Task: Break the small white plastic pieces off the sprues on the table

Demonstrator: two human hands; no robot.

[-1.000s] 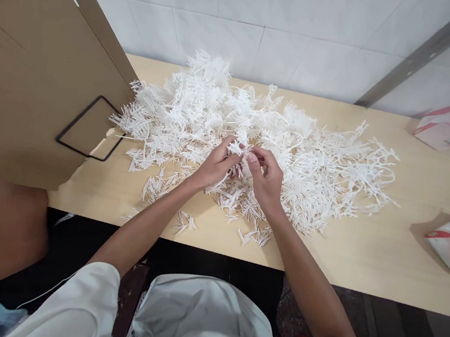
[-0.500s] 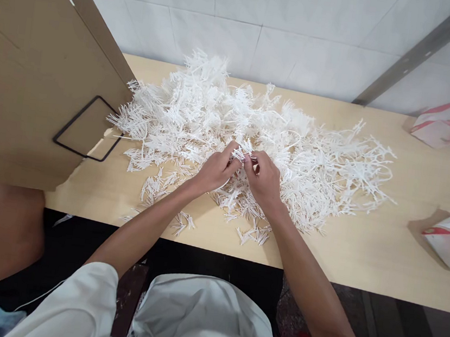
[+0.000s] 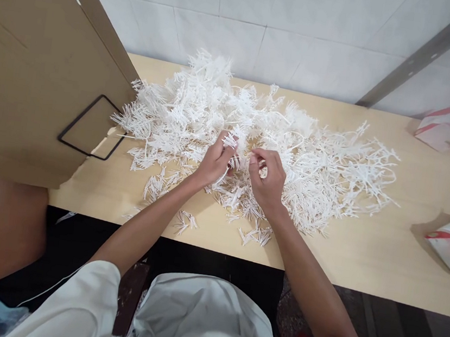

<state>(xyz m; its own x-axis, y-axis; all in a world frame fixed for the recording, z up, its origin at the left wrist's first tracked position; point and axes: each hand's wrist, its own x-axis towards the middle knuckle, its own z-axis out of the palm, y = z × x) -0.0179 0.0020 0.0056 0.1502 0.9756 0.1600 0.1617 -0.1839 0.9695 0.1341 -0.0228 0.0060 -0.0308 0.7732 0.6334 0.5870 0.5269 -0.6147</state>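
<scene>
A heap of thin white branched plastic-like pieces (image 3: pixel 198 116) spreads along the table. My left hand (image 3: pixel 212 162) is closed around a white branched piece (image 3: pixel 230 141), whose small prongs stick out between thumb and fingers. Just to its right, apart from it by a small gap, is my right hand (image 3: pixel 268 182). Its thumb and forefinger are pinched together, and whatever lies between the tips is too small to make out. Short loose white bits (image 3: pixel 256 234) lie in front of the hands near the table's edge.
A cardboard panel (image 3: pixel 35 74) with a black wire frame (image 3: pixel 94 126) stands at the left. Red-and-white paper packets (image 3: pixel 445 127) sit at the right of the wooden table (image 3: pixel 362 256). Another person's arm (image 3: pixel 7 235) is at lower left. A tiled wall (image 3: pixel 312 59) rises behind.
My hands were together at one white piece and have now come apart. The right hand has drawn slightly right, while the left keeps the piece.
</scene>
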